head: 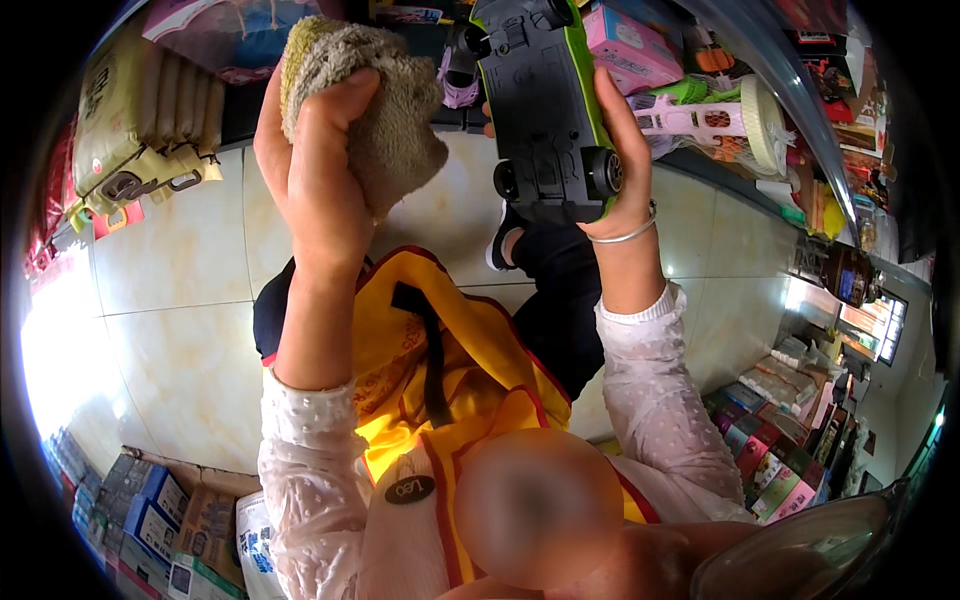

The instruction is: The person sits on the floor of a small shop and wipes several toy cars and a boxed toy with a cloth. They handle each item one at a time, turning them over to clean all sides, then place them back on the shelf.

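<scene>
My left hand (pixel 326 150) is closed around a bunched, greyish terry cloth (pixel 401 120) with a yellowish edge, held up at the upper left of the middle. To the right of it, my right hand (pixel 626 161) grips a green toy car (pixel 551 112) along its side. The car's black underside and its wheels face me, and its far end is cut by the picture's top edge. Fingertips show at the car's left side. Cloth and car are apart. Behind them, a small purple toy car (pixel 459 79) sits on a dark shelf.
Beyond my hands a shelf carries a pink box (pixel 634 46) and netted plastic toys (pixel 705 120). Packs in pale green wrapping (pixel 120 120) stand at upper left. Boxes (pixel 154 517) line the lower left, and stacked goods (pixel 772 442) the lower right. Floor tiles (pixel 180 360) lie below.
</scene>
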{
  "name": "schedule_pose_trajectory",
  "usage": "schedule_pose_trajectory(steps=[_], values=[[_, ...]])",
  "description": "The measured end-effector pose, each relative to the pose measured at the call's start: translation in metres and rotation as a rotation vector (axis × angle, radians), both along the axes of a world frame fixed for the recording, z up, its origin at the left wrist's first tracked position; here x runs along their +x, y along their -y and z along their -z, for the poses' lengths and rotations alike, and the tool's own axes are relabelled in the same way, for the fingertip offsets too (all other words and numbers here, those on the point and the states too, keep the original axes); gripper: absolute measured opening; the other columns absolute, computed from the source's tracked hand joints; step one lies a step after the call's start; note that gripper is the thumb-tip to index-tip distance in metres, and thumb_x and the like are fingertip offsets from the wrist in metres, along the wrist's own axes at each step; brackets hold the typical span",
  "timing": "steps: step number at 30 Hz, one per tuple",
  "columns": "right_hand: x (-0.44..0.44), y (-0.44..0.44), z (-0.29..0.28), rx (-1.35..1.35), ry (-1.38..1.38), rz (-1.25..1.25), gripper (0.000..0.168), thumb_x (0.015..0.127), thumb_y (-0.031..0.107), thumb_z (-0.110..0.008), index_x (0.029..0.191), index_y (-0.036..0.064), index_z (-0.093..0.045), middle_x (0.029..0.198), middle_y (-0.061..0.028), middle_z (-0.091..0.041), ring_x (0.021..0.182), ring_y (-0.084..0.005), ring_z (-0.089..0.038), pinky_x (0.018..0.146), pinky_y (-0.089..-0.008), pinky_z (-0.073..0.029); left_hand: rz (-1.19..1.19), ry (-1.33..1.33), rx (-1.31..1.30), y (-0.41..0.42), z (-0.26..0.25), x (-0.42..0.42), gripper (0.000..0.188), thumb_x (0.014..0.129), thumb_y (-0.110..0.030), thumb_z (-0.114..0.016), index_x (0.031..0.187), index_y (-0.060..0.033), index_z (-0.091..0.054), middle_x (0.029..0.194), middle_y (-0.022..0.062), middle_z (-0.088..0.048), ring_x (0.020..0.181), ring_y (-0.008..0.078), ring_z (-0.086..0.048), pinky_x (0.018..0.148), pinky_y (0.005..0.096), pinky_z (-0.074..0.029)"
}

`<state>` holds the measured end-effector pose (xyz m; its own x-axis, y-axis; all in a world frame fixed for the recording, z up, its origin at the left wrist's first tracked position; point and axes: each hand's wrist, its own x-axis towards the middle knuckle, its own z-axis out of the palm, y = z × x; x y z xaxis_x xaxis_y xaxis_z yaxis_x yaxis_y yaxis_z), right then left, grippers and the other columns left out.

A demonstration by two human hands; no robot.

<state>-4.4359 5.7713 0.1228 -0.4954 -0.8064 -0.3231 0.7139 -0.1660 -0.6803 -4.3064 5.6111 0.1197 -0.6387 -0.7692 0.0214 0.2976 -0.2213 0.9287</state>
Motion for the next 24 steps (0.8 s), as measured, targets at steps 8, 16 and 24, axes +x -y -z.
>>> schedule_pose_trajectory(steps=[8, 16, 24], values=[[0.005, -0.001, 0.002, -0.025, 0.041, -0.068, 0.051, 0.098, 0.042, -0.042, 0.126, 0.001, -0.051, 0.108, -0.0165, -0.065, 0.089, -0.0234, -0.068, 0.079, -0.0360, -0.057, -0.177, -0.045, 0.021, -0.004, 0.003, -0.006, 0.023, 0.083, -0.014, -0.057, 0.099, 0.0024, -0.060, 0.092, 0.0065, -0.062, 0.084, 0.0148, -0.059, 0.079, 0.0260, -0.047], [0.011, 0.000, -0.003, -0.015, 0.088, -0.055, 0.050, 0.098, 0.041, -0.043, 0.128, 0.001, -0.050, 0.109, -0.0153, -0.066, 0.090, -0.0232, -0.068, 0.079, -0.0342, -0.057, -0.081, -0.029, 0.000, -0.001, 0.013, -0.002, 0.019, 0.089, -0.011, -0.055, 0.102, 0.0004, -0.063, 0.106, 0.0099, -0.062, 0.097, 0.0198, -0.060, 0.089, 0.0298, -0.047], [0.026, 0.012, 0.004, 0.139, 0.073, 0.113, 0.046, 0.097, 0.040, -0.046, 0.125, 0.004, -0.055, 0.105, -0.0103, -0.067, 0.087, -0.0184, -0.068, 0.077, -0.0316, -0.056, 0.047, 0.032, -0.193, -0.031, 0.013, -0.013, 0.035, 0.084, -0.017, -0.064, 0.113, 0.0004, -0.055, 0.104, 0.0090, -0.061, 0.089, 0.0186, -0.060, 0.082, 0.0283, -0.047]])
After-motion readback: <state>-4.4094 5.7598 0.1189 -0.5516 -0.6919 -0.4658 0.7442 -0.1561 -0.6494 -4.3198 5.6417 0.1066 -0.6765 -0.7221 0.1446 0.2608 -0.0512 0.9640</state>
